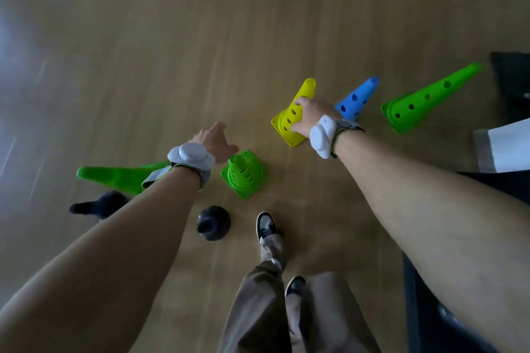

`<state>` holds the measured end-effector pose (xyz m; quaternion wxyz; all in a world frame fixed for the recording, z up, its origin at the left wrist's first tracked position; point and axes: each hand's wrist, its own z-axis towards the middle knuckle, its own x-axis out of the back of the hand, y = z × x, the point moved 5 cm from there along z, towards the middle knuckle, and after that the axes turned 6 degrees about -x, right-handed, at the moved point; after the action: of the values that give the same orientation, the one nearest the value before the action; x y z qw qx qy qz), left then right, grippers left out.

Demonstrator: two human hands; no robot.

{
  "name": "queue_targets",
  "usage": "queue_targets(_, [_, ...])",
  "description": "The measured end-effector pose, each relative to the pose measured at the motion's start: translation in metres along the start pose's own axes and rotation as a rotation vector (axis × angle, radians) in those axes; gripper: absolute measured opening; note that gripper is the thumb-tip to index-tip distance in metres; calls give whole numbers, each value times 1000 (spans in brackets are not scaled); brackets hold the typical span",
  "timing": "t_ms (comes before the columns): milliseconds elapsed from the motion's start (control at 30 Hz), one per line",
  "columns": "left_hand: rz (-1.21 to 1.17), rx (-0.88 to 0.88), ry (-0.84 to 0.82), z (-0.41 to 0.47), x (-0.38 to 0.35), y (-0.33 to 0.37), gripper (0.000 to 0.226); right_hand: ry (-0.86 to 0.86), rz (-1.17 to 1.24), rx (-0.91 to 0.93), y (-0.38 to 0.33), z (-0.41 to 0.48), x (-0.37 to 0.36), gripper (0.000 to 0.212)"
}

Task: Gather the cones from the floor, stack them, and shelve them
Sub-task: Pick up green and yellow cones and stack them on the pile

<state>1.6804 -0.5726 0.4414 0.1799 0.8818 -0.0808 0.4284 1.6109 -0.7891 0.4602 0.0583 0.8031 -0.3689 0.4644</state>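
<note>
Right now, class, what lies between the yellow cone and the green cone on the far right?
In the head view, the blue cone lies between the yellow cone and that green cone.

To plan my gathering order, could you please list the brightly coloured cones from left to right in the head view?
The green cone at far left → middle green cone → yellow cone, gripped by the right hand → blue cone → green cone at far right.
</note>
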Motion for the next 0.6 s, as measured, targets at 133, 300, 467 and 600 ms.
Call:
queue_targets(133, [4, 54, -67, 63, -30, -6, 71, -30, -19, -11, 6, 82, -8, 61])
queue_targets(300, [1, 164, -167, 130, -84, -20, 69, -19, -83, -19, 28, 185, -33, 62])
queue_targets(467, [6, 292, -300, 187, -155, -35, 76, -59, -200, -59, 63, 278, -63, 70])
queue_targets(600, [-33, 367, -394, 205, -199, -55, 70, -22, -229, -77, 83, 327, -80, 85])
